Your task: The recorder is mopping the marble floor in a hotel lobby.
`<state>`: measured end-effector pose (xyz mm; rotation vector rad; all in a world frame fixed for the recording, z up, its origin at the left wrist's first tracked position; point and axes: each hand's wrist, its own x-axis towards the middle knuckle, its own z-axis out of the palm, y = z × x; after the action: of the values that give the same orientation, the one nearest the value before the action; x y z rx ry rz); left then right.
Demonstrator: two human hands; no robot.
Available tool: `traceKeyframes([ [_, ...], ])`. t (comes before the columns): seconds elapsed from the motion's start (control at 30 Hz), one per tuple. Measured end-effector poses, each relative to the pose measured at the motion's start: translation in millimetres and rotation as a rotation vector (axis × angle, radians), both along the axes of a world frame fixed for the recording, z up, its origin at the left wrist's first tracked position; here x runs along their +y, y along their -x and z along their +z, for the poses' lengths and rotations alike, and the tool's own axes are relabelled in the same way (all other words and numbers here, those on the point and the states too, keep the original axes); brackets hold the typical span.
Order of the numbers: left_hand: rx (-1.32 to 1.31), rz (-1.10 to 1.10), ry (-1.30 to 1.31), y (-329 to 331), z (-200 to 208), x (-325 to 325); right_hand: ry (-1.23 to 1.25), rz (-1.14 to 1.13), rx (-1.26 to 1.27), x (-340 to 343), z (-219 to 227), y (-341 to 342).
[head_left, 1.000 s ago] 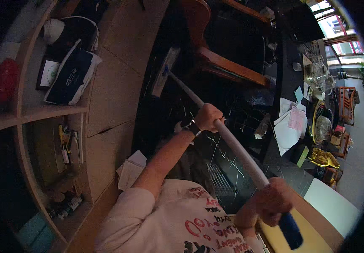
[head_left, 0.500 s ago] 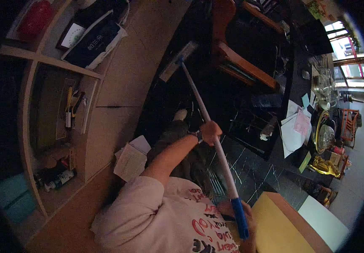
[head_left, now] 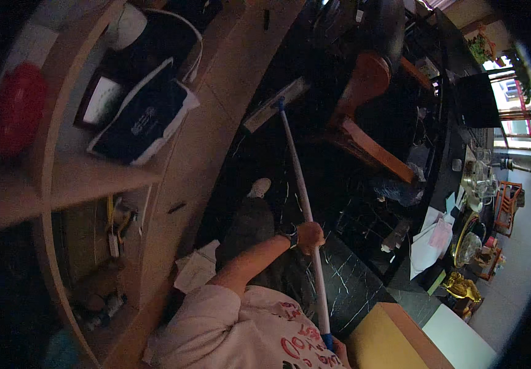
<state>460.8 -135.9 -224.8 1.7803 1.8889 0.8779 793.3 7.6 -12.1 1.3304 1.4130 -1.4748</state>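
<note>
A flat mop with a long pale pole slants away from me across the dark floor. Its wide, light-coloured head lies on the floor ahead, between the wooden cabinet side and a chair. My left hand is wrapped round the pole partway up, with a watch or band on the wrist. Close to my body, at the lower edge, my right hand holds the blue grip at the pole's upper end; only part of this hand shows. My light-coloured shoe is left of the pole.
A wooden chair stands right of the mop head. On the left, an open shelf holds a dark-blue bag and a red item. Papers lie beside my left leg. A dark desk with papers runs along the right.
The view has shifted forward, so the shelf and bag appear lower and nearer. The pole's blue end has dropped closer to my body. Both hands keep their hold on the mop.
</note>
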Motion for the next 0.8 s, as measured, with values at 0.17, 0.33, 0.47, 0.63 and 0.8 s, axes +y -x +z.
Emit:
traceKeyframes([
  [0.17,-0.082,-0.002,-0.141,59,-11,24,-0.084,0.173,0.081,-60,59,157],
  [0.33,-0.138,-0.14,0.023,45,-82,38,-0.144,0.335,-0.169,-83,64,224],
  [0.47,-0.059,0.163,-0.248,62,-38,-5,-0.228,0.399,-0.124,-90,54,198],
  [0.63,-0.05,0.342,-0.267,3,-30,4,-0.335,0.742,-0.216,-75,64,160],
  [0.8,-0.075,0.487,-0.204,-44,-7,22,-0.396,0.672,0.017,-42,63,97],
])
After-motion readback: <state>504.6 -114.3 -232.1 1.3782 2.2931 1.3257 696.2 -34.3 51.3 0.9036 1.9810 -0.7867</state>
